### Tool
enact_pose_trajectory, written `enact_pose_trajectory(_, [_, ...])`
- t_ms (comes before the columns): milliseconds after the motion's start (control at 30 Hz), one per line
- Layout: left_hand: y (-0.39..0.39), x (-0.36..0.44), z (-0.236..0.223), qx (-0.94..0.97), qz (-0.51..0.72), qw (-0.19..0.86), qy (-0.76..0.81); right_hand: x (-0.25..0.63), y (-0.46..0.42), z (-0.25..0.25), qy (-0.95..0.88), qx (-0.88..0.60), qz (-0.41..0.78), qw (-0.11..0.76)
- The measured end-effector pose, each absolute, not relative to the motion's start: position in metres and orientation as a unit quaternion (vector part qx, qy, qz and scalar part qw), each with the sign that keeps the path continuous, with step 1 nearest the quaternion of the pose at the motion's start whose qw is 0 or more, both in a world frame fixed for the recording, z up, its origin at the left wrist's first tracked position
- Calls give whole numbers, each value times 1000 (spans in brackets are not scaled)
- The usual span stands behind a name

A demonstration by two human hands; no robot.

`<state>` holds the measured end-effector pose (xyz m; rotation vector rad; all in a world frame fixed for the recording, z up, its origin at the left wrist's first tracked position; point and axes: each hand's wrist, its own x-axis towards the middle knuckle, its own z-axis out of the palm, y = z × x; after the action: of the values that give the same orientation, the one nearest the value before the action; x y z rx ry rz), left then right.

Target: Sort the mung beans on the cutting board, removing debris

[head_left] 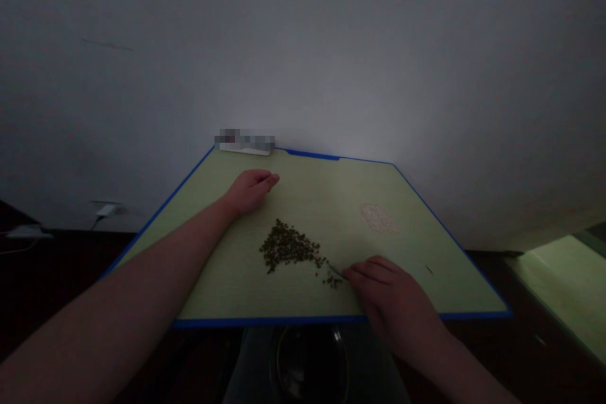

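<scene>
On the pale yellow-green tabletop (326, 183) lies a loose pile of small dark green-brown beans or seeds (286, 246). My right hand (391, 293), at the pile's near right, pinches a thin grey metal tool (336, 271), perhaps tweezers. Its tip lies among a few scattered grains. My left hand (252, 190) rests closed on the table beyond the pile, thumb against the curled fingers; the inside of the fist is hidden. A flat patch of small whitish grains (379, 218) lies to the right, beyond my right hand.
A blue edge (265, 322) runs round the table. At its far left corner stands a white-based object (246, 151), blurred out on top. A small dark sliver (429, 270) lies at the right. Below the near edge is a round, shiny dark vessel (310, 363). Behind rises a wall (331, 63).
</scene>
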<state>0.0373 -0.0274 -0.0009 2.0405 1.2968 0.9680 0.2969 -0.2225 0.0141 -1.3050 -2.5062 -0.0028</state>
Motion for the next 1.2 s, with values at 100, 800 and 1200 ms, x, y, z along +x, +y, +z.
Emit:
enact_pose_trajectory(100, [-28, 37, -1, 756, 360, 262, 480, 300, -220, 16, -868, -470, 1, 160])
enact_pose_trajectory(800, [-25, 37, -4, 760, 360, 254, 477, 298, -223, 18, -893, -414, 38, 169])
enact_pose_trajectory(1200, [-27, 38, -1, 759, 361, 261, 474, 288, -221, 9, -866, -481, -59, 121])
